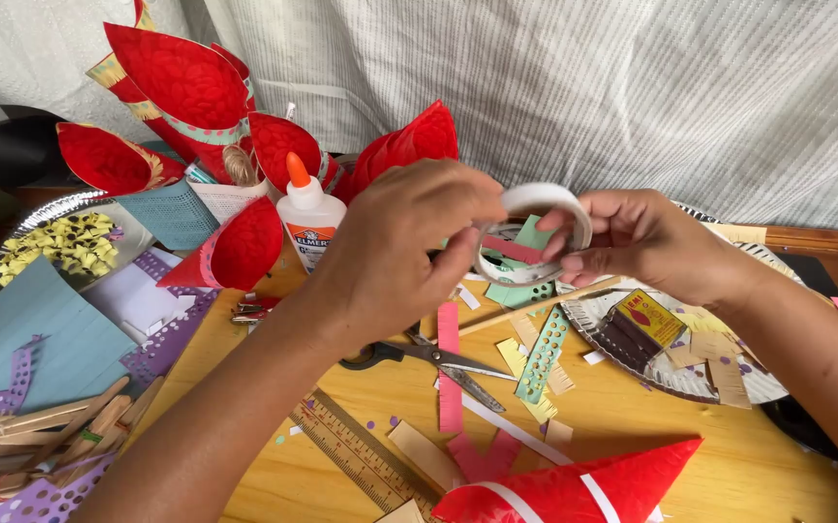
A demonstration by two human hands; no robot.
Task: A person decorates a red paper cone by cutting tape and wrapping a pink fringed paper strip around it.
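Both of my hands hold a white roll of tape (538, 201) above the wooden table (632, 426). My right hand (646, 240) grips the roll from the right, with fingers inside the ring. My left hand (395, 257) pinches the roll's left edge with thumb and fingertips. Under the hands lie black-handled scissors (438, 356), a pink paper strip (450, 373) and a teal punched strip (545, 353). A red paper cone (583, 489) lies at the front edge.
A white glue bottle with an orange cap (308, 215) stands behind several red paper cones (244, 242). A foil plate (700, 373) at the right holds a matchbox (643, 324) and paper scraps. A ruler (356, 450), wooden sticks (41, 431) and purple punched paper (162, 339) lie at the left.
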